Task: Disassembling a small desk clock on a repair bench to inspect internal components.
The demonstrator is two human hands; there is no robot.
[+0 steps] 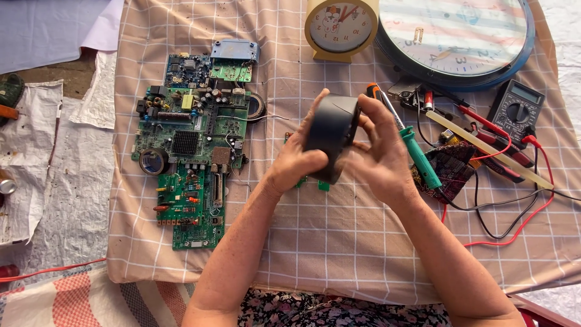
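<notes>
Together, hands point(339, 151) (both) around tape roll point(330, 130)

A checked beige cloth point(315, 242) is spread across the centre of the view. Several green circuit boards point(190, 130) are laid at 9 o'clock, edges touching. A small yellow alarm clock point(340, 27) is placed at 12 o'clock, with a large blue-rimmed wall clock point(455, 36) just beside it at 1 o'clock. A black multimeter point(516, 109) is positioned at 2 o'clock, its red and black leads point(532, 200) trailing toward 4 o'clock. A green-handled soldering iron point(420, 158) is seen at 3 o'clock.
</notes>
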